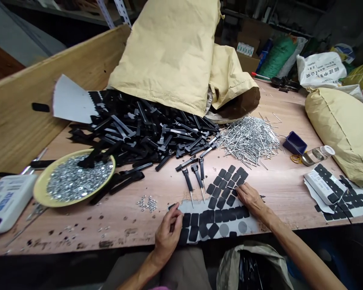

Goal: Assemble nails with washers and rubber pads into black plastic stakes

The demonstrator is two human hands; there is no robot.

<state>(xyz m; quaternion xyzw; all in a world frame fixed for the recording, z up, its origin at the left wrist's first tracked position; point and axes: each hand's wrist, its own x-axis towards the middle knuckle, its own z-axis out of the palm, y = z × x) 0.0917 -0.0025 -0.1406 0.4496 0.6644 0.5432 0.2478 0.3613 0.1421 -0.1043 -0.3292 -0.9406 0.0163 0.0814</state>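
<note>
My left hand [167,231] rests at the near table edge with its fingers curled, pinching the left end of a grey backing sheet [196,207] covered with black rounded pads [218,217]. My right hand [249,198] lies over the sheet's right part, fingertips pressed together on a small black pad among loose pads [228,181]. Three black handled pieces with metal pins [195,177] lie just beyond the sheet, between my hands.
A big heap of black plastic parts [145,131] spills from a tan paper sack [172,52]. A pile of metal pins [248,139] lies right of it. At left sits a yellow plate of small washers [74,179]; a second sack [343,129] and pad sheets [335,189] at right.
</note>
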